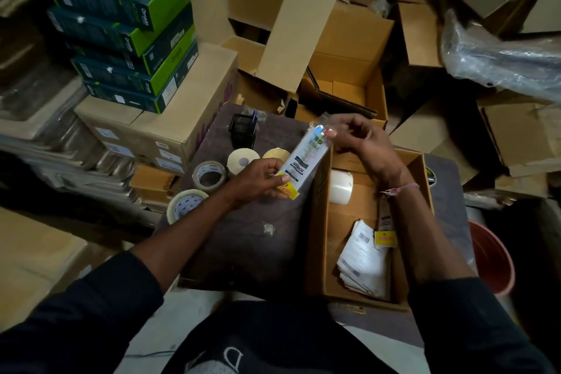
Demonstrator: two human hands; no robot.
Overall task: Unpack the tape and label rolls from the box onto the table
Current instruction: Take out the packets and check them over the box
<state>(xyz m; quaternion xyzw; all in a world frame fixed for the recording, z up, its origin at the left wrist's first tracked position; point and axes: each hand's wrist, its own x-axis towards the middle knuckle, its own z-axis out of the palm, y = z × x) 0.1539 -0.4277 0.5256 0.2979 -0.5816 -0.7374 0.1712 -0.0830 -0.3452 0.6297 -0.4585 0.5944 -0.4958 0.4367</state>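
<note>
Four rolls [209, 176] lie on the surface [252, 240]; one white roll [341, 186] remains in the box [318, 221]; both hands [262, 180] pinch a pen pack [303, 161].

bucket [491, 258] cut by rt edge | papers [361, 261] print unreadable

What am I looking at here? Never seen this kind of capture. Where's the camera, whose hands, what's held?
One picture, from a camera worn on a person's head, looking down at their own bare hands. No robot. The left hand and right hand together hold a marker pack above the table. On the table: two clear tape rolls, two label rolls, a pen holder and the open box. Inside the box lie a white roll and paper slips.
</note>
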